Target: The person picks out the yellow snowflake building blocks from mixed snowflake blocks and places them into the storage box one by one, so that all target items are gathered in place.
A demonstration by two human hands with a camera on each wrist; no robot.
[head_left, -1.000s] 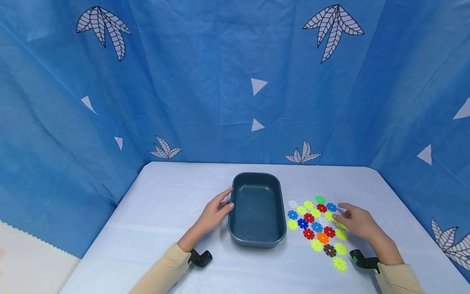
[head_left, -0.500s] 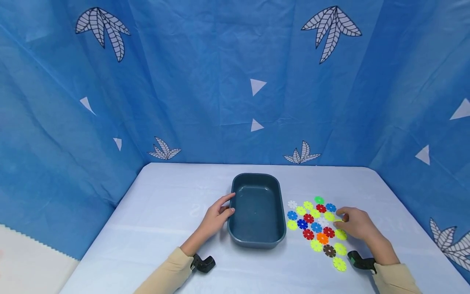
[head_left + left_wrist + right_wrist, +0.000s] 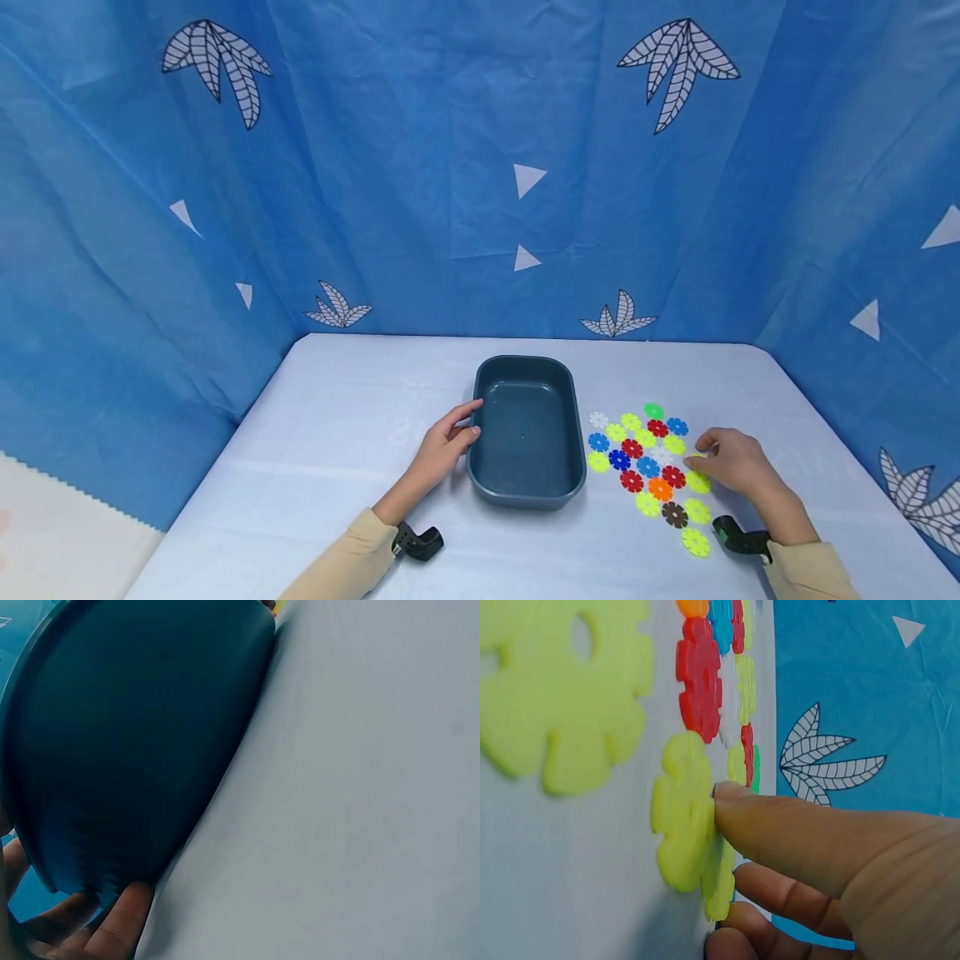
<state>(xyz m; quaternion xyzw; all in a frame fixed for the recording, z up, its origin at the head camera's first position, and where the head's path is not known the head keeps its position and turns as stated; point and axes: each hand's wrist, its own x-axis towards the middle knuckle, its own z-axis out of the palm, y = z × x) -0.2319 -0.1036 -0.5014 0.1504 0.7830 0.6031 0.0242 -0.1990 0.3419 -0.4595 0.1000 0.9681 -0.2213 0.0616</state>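
A dark teal plastic tub (image 3: 525,500) stands on the white table, seen close from outside in the left wrist view. My left hand (image 3: 442,442) holds its left rim, with thumb and index fingertip over the edge and other fingers against the outer wall (image 3: 120,750). To the right, notched plastic flower discs (image 3: 632,448) in several colours lie flat. My right hand (image 3: 735,462) is at their right edge. In the right wrist view, its thumb and fingers pinch a yellow-green disc (image 3: 718,881) by the edges, partly behind another yellow-green disc (image 3: 681,810).
A black wrist camera is strapped to each forearm, left (image 3: 420,542) and right (image 3: 738,535). Blue cloth (image 3: 450,167) with leaf prints hangs behind and beside the white table (image 3: 360,367).
My right hand's thumb and fingers have closed in on the yellow-green disc at the pile's right edge. The left hand's fingertips have come slightly further over the tub's rim.
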